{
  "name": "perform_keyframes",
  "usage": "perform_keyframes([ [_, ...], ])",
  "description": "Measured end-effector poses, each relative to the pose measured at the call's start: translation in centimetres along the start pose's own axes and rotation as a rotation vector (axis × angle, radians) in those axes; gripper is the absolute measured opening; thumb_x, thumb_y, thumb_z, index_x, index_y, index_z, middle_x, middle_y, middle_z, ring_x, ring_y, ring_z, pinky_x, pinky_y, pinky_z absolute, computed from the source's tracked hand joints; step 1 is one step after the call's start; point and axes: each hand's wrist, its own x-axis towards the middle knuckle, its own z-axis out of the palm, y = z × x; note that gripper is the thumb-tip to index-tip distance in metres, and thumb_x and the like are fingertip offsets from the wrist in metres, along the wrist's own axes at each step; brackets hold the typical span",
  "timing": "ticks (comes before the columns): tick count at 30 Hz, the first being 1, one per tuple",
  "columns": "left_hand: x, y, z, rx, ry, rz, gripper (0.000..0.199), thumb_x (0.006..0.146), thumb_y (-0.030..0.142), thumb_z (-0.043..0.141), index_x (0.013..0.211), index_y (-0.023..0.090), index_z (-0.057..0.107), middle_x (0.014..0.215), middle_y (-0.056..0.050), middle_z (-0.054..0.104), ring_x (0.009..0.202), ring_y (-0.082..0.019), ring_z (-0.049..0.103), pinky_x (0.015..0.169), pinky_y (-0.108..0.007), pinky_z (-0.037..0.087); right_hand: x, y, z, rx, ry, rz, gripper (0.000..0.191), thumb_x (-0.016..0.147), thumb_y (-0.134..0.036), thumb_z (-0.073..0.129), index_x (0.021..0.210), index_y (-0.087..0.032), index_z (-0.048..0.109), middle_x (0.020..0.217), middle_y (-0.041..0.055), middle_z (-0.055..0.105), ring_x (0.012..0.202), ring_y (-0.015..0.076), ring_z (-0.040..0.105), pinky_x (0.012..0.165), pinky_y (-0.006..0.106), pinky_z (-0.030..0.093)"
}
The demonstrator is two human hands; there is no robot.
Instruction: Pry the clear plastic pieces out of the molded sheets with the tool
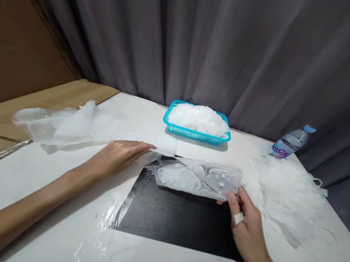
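A long translucent plastic piece (199, 178) with moulded shapes and small white squares at its right end is tilted up over a black mat (178, 218). My right hand (245, 221), with white tape round one finger, pinches its lower right corner, thumb in front. Beside its left end my left hand (122, 154) has its fingers pressed together on the edge of a thin white sheet (163, 143). That sheet seems to join the crumpled see-through white material (74, 125) spread to the left; the fingertips are partly hidden.
A turquoise basket (194, 134) heaped with white fluffy sheets stands at the back. To the right lies a loose pile of thin white sheets (292, 199), with a tilted water bottle (292, 141) behind it. Cardboard (37, 94) borders the left, a grey curtain (207, 40) the back.
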Motion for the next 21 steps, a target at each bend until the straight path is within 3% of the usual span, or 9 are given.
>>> perform_keyframes([
  [3,0.0,1.7,-1.2,-0.012,0.185,-0.028,0.038,0.108,0.041,0.042,0.122,0.024,0.073,0.11,-0.003,0.081,0.092,-0.022,0.078,0.081,-0.032,0.058,0.7,0.7,-0.4,-0.033,0.07,0.014,0.032,0.106,-0.045,0.05,0.087,-0.021,0.061,0.077,0.0,0.063,0.07,0.017,0.059,0.065,0.026,0.046],
  [6,-0.1,3.9,-2.9,-0.107,0.357,-0.041,0.026,0.105,0.035,0.052,0.115,0.026,0.074,0.105,0.001,0.081,0.077,-0.015,0.074,0.072,-0.025,0.056,1.3,0.9,-1.0,0.041,0.124,0.022,0.028,0.104,-0.045,0.053,0.095,-0.021,0.065,0.082,0.0017,0.065,0.078,0.0191,0.061,0.071,0.028,0.049],
  [8,-0.3,5.5,-4.2,-0.223,0.452,-0.102,0.017,0.099,0.036,0.063,0.106,0.026,0.075,0.1,0.005,0.079,0.07,-0.012,0.067,0.059,-0.02,0.051,1.4,0.8,-1.3,0.158,0.106,0.026,0.028,0.104,-0.045,0.054,0.1,-0.021,0.067,0.084,0.0025,0.065,0.077,0.0191,0.061,0.07,0.028,0.05],
  [10,-0.6,7.0,-5.6,-0.4,0.468,-0.203,0.015,0.092,0.037,0.072,0.093,0.023,0.075,0.088,0.006,0.075,0.06,-0.008,0.058,0.05,-0.017,0.043,1.3,0.7,-1.5,0.287,0.054,0.042,0.029,0.105,-0.045,0.053,0.102,-0.021,0.067,0.082,0.0021,0.063,0.071,0.0174,0.058,0.064,0.027,0.048],
  [12,-0.7,7.9,-6.6,-0.638,0.319,-0.31,0.023,0.089,0.04,0.074,0.078,0.02,0.071,0.069,0.006,0.067,0.052,-0.005,0.051,0.043,-0.015,0.035,1.0,0.6,-1.5,0.378,0.011,0.073,0.029,0.106,-0.046,0.052,0.105,-0.021,0.067,0.081,0.002,0.063,0.068,0.0166,0.057,0.06,0.026,0.048],
  [15,-0.5,7.9,-7.0,-0.921,-0.043,-0.42,0.029,0.091,0.04,0.07,0.074,0.017,0.069,0.058,0.005,0.06,0.049,-0.006,0.051,0.045,-0.014,0.036,0.8,0.6,-1.5,0.327,0.064,0.086,0.028,0.104,-0.045,0.055,0.106,-0.021,0.067,0.086,0.0039,0.067,0.072,0.0184,0.062,0.066,0.029,0.053],
  [18,0.3,6.7,-6.0,-0.968,-0.355,-0.344,0.032,0.094,0.04,0.067,0.075,0.016,0.072,0.066,0.001,0.065,0.059,-0.01,0.058,0.054,-0.017,0.044,0.8,0.8,-1.7,0.151,0.112,0.012,0.021,0.101,-0.039,0.058,0.106,-0.021,0.068,0.098,0.0061,0.072,0.085,0.0215,0.067,0.078,0.032,0.055],
  [21,0.7,5.8,-4.6,-0.896,-0.549,-0.274,0.034,0.097,0.044,0.065,0.081,0.016,0.076,0.07,-0.002,0.066,0.062,-0.012,0.059,0.055,-0.019,0.045,0.9,1.0,-2.0,0.029,0.114,-0.028,0.019,0.09,-0.025,0.062,0.109,-0.022,0.065,0.104,0.0054,0.072,0.093,0.0227,0.068,0.077,0.03,0.053],
])
